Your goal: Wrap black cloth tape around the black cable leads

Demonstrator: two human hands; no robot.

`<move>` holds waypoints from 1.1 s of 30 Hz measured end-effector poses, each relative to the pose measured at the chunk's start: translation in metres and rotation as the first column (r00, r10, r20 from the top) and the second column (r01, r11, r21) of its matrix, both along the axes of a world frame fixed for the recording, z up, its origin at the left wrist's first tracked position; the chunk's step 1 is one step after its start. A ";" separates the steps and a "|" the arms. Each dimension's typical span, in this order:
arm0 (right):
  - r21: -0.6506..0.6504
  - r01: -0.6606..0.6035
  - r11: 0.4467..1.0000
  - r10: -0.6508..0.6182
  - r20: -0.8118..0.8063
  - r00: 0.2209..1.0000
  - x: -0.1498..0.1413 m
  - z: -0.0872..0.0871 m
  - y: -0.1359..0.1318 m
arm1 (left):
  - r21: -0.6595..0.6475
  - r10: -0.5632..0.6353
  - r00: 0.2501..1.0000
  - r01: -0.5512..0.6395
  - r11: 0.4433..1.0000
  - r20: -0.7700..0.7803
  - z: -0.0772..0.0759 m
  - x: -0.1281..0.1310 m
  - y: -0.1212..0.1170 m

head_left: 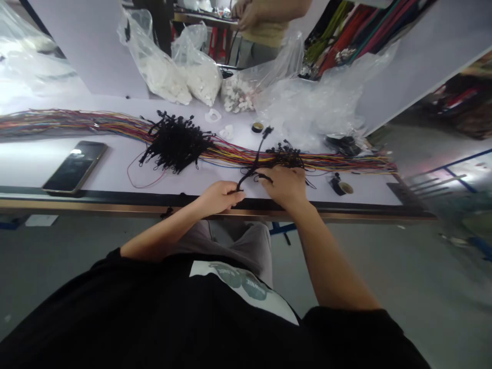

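Observation:
My left hand (219,197) pinches the lower end of a thin black cable (257,156) at the front edge of the white table (115,169). The cable rises up and away to a black connector near the table's middle. My right hand (285,185) is closed on the same cable and on black-tipped wires at the near side of a small black bunch (286,152). A long bundle of coloured wires (115,124) runs across the table under both hands. A larger heap of black connectors (175,143) lies on the bundle to the left.
A phone (75,167) lies at the front left. Plastic bags of white parts (180,77) and clear bags (307,107) stand at the back. Tape rolls (342,187) sit right of my hands. Another person's hands (246,13) work across the table.

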State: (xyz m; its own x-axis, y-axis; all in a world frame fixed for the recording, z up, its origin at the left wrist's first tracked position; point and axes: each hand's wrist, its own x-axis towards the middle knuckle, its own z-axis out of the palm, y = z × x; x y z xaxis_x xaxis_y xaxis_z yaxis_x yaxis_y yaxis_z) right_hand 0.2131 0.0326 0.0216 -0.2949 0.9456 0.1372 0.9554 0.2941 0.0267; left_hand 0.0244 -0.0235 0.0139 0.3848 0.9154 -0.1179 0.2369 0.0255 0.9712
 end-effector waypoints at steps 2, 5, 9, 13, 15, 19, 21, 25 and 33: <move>-0.044 -0.006 0.999 0.006 0.009 1.000 0.001 -0.005 -0.006 | 0.058 -0.050 0.994 0.055 0.997 -0.093 0.001 -0.006 0.011; -0.029 -0.020 0.999 0.015 -0.164 0.986 -0.006 -0.008 -0.019 | 0.186 -0.058 0.961 0.111 0.976 -0.271 0.006 -0.008 0.019; -0.106 -0.246 0.963 0.101 -0.706 0.701 -0.025 -0.009 -0.037 | 0.266 -0.100 0.873 0.251 0.931 -0.477 0.012 -0.009 0.020; -0.079 -0.192 0.978 0.037 -0.844 0.536 -0.040 -0.009 -0.046 | 0.260 -0.062 0.790 0.274 0.926 -0.610 0.011 -0.012 0.015; -0.069 -0.105 0.992 -0.002 -0.841 0.541 -0.045 -0.009 -0.048 | 0.305 0.043 0.746 0.219 0.927 -0.665 0.007 -0.012 0.012; -0.093 -0.001 0.996 -0.078 -0.836 0.543 -0.052 -0.009 -0.047 | 0.468 0.251 0.592 0.245 0.849 -0.766 -0.001 -0.009 0.002; -0.118 0.037 0.992 -0.121 -0.862 0.492 -0.057 -0.013 -0.046 | 0.476 0.260 0.539 0.311 0.822 -0.801 -0.004 -0.005 -0.002; -0.252 -0.041 0.967 -0.221 -0.906 0.361 -0.060 -0.022 -0.044 | 0.389 0.195 0.447 0.395 0.832 -0.873 -0.008 -0.006 -0.003; 0.080 0.101 0.992 -0.042 -0.540 0.841 -0.004 -0.025 -0.028 | 0.461 0.486 0.255 -0.156 0.874 -0.836 0.017 -0.086 0.029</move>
State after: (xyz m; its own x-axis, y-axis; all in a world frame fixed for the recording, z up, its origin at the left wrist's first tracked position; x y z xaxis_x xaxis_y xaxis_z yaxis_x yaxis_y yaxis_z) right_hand 0.2090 0.0049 -0.0031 -0.0794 0.9334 0.3498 0.8470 0.2483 -0.4701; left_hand -0.0613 0.0060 0.0308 -0.1571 0.9855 0.0648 0.9833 0.1499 0.1034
